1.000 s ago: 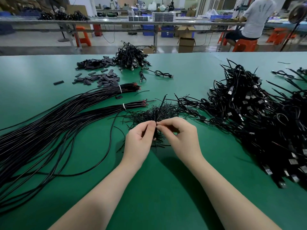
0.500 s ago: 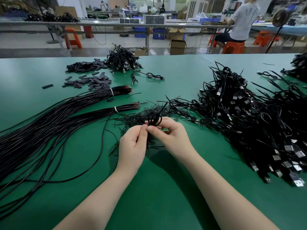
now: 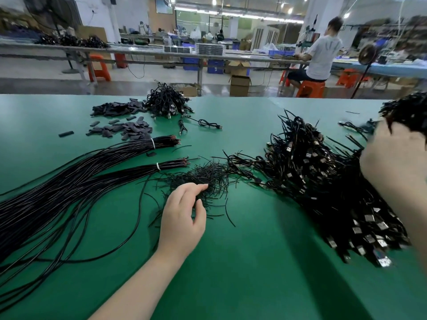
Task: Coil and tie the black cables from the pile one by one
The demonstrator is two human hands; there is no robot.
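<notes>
left hand (image 3: 182,218) rests with fingers loosely curled at the near edge of the twist ties (image 3: 203,179) on the green table (image 3: 254,262), gripping nothing i can see. right hand (image 3: 392,155), blurred, is raised over the coiled cable pile (image 3: 323,181); its grip i cannot tell. straight cable bundles (image 3: 69,185) lie left.
</notes>
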